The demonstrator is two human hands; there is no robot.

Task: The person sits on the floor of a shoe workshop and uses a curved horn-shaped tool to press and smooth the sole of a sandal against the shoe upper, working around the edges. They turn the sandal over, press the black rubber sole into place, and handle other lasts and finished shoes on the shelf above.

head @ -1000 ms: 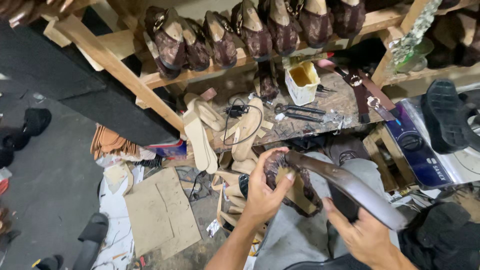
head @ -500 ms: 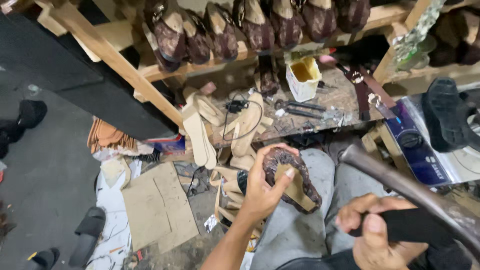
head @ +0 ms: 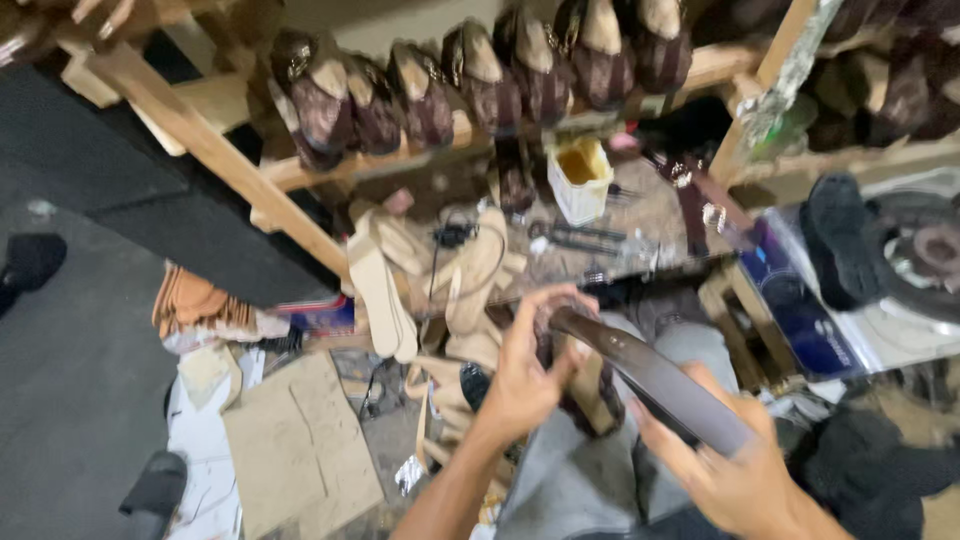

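Left hand [head: 525,375] curled around a dark brown shoe [head: 585,385], gripping it over the lap, above grey trousers [head: 600,480]. Right hand [head: 735,470] closed on the handle end of a long dark curved tool [head: 650,375], its far tip laid on the shoe near the left fingers. Picture blurred, so exact kind of tool not possible to tell. Ahead, a wooden shelf [head: 400,160] carrying a row of brown shoes [head: 470,80], toes pointing down. Below it, a white cup with yellow glue [head: 580,175] on a cluttered bench, well apart from the hands. Pale beige insoles [head: 385,285] leaning left of the hands. Flat cardboard piece [head: 300,450] on the floor, lower left. Black sandal [head: 155,490] near the bottom edge.
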